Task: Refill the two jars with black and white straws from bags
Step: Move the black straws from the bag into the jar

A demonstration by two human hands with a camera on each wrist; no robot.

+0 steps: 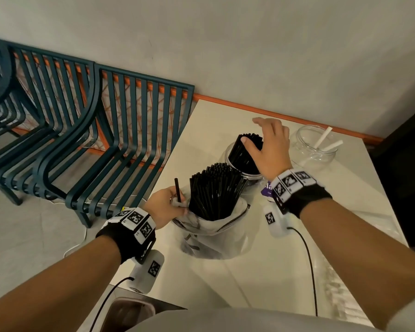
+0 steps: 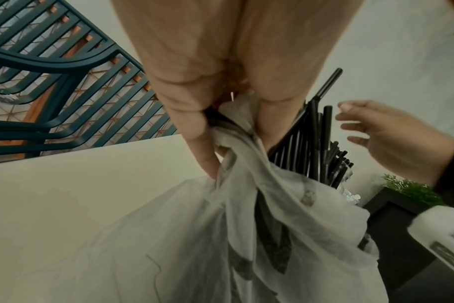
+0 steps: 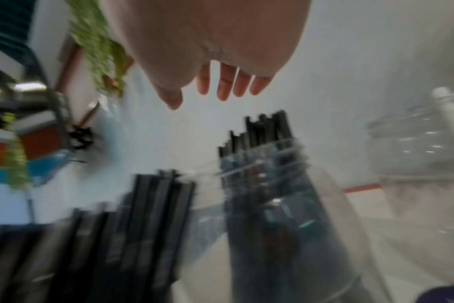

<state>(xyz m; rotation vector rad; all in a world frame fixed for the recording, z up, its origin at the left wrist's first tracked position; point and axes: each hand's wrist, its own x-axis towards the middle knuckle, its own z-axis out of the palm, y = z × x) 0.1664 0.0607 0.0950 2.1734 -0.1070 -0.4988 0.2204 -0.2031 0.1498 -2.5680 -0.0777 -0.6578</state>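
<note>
On the white table [image 1: 249,279] a thin white plastic bag [image 1: 216,238] stands with a bunch of black straws [image 1: 216,190] fanning out of its mouth. My left hand [image 1: 167,203] grips the bag's left edge [image 2: 228,147], and a single black straw [image 1: 177,189] sticks up out of that grip. Behind it a clear jar [image 1: 243,161] holds a bundle of black straws. My right hand [image 1: 266,144] hovers over their tips with fingers spread [image 3: 222,82], holding nothing. Further right, a second clear jar [image 1: 315,147] holds two white straws [image 1: 322,137].
Teal slatted chairs [image 1: 70,140] are stacked left of the table against the wall. A purple-labelled item [image 1: 267,188] lies under my right wrist. A dark planter [image 1: 407,178] stands right of the table. A metal bin [image 1: 130,310] sits at the near edge.
</note>
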